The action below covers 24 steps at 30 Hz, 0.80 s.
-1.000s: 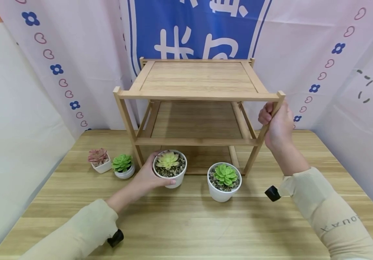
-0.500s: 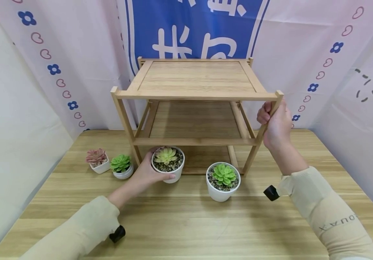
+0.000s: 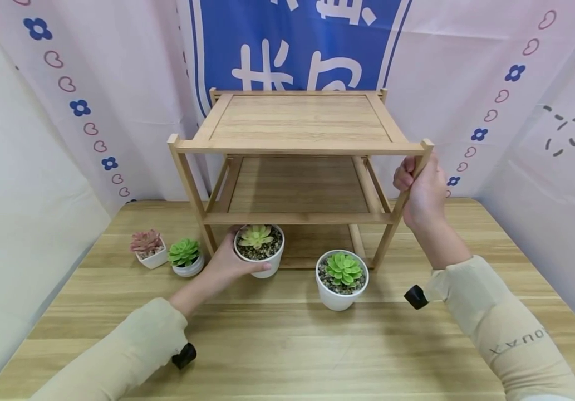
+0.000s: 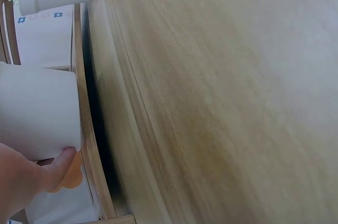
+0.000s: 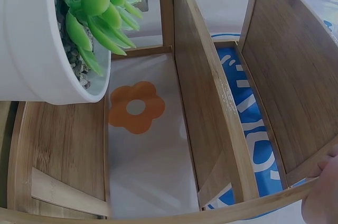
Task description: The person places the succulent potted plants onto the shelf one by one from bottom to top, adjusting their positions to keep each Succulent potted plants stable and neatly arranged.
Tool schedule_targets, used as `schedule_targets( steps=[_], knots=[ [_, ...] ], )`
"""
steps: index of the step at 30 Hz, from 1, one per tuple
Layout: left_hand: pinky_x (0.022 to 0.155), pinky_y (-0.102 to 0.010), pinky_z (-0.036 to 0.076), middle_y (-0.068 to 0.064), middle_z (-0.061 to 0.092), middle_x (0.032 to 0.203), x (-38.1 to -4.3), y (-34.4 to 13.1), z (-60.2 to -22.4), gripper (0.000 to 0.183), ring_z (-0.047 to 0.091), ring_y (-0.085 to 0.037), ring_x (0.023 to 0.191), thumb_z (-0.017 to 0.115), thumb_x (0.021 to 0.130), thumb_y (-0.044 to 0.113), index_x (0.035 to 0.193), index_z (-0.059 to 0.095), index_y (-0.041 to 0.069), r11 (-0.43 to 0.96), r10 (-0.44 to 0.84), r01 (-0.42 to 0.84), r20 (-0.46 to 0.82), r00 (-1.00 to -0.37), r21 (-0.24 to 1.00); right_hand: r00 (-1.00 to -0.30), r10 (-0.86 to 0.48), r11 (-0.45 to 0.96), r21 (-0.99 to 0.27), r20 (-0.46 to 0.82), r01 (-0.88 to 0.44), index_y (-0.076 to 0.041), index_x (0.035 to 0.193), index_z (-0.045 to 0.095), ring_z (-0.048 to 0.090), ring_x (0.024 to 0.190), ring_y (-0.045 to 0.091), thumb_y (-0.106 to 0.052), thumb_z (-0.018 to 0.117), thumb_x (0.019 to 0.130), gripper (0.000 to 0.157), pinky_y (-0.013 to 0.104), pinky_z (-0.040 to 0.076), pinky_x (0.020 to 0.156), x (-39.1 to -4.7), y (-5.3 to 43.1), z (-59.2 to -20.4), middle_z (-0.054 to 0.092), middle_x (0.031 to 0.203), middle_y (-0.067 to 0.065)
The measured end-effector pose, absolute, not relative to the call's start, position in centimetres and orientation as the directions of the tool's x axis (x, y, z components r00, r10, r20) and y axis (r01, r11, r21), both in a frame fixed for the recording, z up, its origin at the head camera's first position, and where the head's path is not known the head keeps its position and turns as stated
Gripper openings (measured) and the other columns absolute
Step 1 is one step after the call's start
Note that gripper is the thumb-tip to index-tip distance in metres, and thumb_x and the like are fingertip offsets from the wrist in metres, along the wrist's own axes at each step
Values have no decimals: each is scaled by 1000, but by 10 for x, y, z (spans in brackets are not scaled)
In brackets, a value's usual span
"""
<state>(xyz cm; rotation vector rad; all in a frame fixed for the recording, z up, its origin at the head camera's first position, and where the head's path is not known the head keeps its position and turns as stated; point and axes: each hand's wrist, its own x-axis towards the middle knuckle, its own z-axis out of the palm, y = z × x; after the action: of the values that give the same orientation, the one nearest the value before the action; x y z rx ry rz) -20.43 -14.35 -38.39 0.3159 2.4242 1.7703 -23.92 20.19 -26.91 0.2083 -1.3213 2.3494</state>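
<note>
My left hand grips a white pot holding a yellow-green succulent. Its far rim reaches under the front bar of the middle tier, at the mouth of the bottom tier. In the left wrist view, the thumb presses the pot's smooth side. My right hand is wrapped round the front right post of a three-tier wooden shelf. A second white pot with a bright green succulent stands on the table before the shelf's right front corner; it looms large in the right wrist view.
Left of the shelf are a small round pot with a green succulent and a square white pot with a pinkish succulent. The wooden table spreads in front. A printed curtain hangs behind.
My left hand has carried the yellow-green succulent's pot back toward the bottom tier, so the front bar now overlaps its far rim. My right hand keeps hold of the post.
</note>
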Motion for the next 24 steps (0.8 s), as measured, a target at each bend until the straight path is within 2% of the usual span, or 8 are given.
schedule_targets(
  steps=[14, 24],
  knots=[
    [122, -49, 24, -20, 29, 160, -212, -144, -384, 110, 31, -36, 147, 87, 82, 13, 161, 12, 4, 235, 238, 131, 74, -968, 963, -896, 301, -445, -784, 325, -434, -11, 70, 46, 36, 47, 5, -25, 33, 114, 48, 16, 27, 45, -240, 202, -269, 40, 56, -3],
    [120, -47, 28, -19, 33, 159, -220, -142, -384, 109, 33, -34, 146, 88, 83, 18, 162, 14, 6, 257, 201, 90, 38, -979, 962, -891, 299, -421, -790, 342, -445, -12, 71, 47, 36, 48, 6, -28, 34, 114, 48, 16, 27, 46, -240, 203, -270, 40, 57, -3]
  ],
)
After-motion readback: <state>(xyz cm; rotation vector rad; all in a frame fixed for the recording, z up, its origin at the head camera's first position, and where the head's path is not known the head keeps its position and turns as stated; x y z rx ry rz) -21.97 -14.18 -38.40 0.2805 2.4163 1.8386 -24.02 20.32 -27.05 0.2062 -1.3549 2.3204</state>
